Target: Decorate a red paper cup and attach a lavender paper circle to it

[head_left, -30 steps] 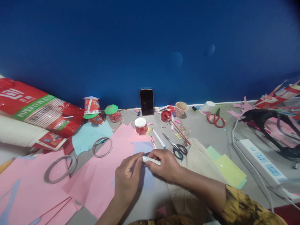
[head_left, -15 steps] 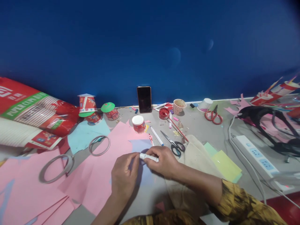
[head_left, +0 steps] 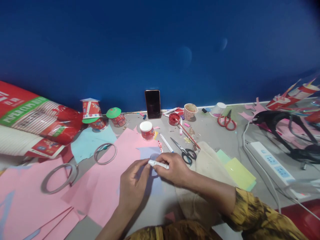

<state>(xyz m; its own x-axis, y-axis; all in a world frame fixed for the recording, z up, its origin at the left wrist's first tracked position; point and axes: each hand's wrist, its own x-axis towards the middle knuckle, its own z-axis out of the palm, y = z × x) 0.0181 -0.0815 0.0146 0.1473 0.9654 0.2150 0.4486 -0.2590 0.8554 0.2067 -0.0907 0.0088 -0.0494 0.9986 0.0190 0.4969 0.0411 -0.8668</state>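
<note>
A small white tube (head_left: 159,164) lies across between my two hands over the grey table. My right hand (head_left: 172,168) is closed around its right part, thumb and fingers gripping it. At the tube's left end, my left hand (head_left: 135,181) has thumb and forefinger pinched together against the tip; what they hold there is partly hidden. Under the hands lies a sheet of lilac paper (head_left: 155,186). Just beyond are a white marker (head_left: 166,142) and black-handled scissors (head_left: 185,154). A short red-patterned paper cup (head_left: 147,132) stands past the pink paper (head_left: 122,151).
Decorated cups (head_left: 91,109) and a bag of paper cups (head_left: 37,113) are at left, with tape rolls (head_left: 60,179) on the paper. A phone (head_left: 153,104) leans on the blue wall. At right are red-handled scissors (head_left: 227,122), a cloth (head_left: 212,163) and a power strip (head_left: 272,165).
The view has shifted slightly. Both hands stay at the white tube, which now tilts a little more, its left end showing slightly more clearly beside the left fingertips.
</note>
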